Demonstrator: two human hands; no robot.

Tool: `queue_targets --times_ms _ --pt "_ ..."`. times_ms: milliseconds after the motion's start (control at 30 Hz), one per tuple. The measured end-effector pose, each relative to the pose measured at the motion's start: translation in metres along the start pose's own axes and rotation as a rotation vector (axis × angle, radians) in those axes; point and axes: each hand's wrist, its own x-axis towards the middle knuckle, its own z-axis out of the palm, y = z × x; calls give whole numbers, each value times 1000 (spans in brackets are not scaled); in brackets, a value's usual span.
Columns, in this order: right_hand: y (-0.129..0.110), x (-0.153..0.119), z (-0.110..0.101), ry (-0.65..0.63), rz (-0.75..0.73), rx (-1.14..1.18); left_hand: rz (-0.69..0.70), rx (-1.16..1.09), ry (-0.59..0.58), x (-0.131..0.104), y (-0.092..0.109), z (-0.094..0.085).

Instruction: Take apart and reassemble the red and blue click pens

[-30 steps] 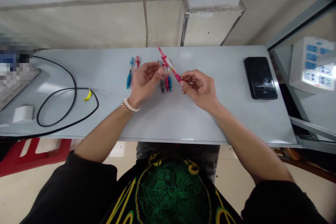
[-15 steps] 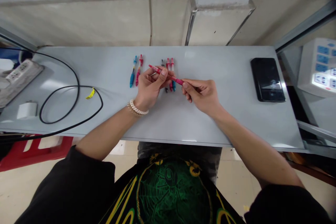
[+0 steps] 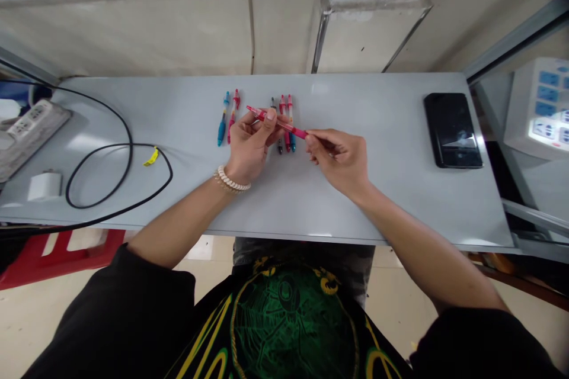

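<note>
Above the desk, a red pen point(image 3: 285, 125) slants between my two hands. My left hand point(image 3: 251, 143) is closed around its clear upper barrel, thumb on top. My right hand point(image 3: 340, 157) pinches the pink grip at the lower end. Behind my left hand lie a blue pen point(image 3: 223, 121) and a pink pen point(image 3: 234, 108), side by side. Just beyond the held pen lie a black pen point(image 3: 273, 103), a red pen point(image 3: 283, 105) and a pen with a pink top and blue grip point(image 3: 290, 105), partly covered by my fingers.
On the grey desk point(image 3: 275, 207), a black phone-like device point(image 3: 452, 130) lies at the right. A looped black cable point(image 3: 128, 157) with a yellow tag, a white charger point(image 3: 45, 185) and a power strip point(image 3: 33, 130) are at the left. A wall runs along the back.
Both hands still hold the red pen. More of its red part shows between my hands, and my right fingers sit nearer its end. The view has shifted slightly.
</note>
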Motion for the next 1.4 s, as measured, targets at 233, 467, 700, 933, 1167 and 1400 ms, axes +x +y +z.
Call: queue_targets --times_ms 233,467,700,933,1167,1400 --pt "3 2 0 6 -42 -22 4 -1 -20 0 -1 -1" --pt "11 2 3 12 -95 40 0 -28 -29 1 -1 -1" --pt "8 2 3 39 -109 55 -19 -26 0 2 -2 -1" --pt "8 3 3 38 -132 85 -1 -70 -14 0 -1 1" --pt "5 2 2 9 -91 78 -22 -80 -25 -1 2 3" --pt "4 2 4 -58 29 143 -49 -72 -36 -1 2 4"
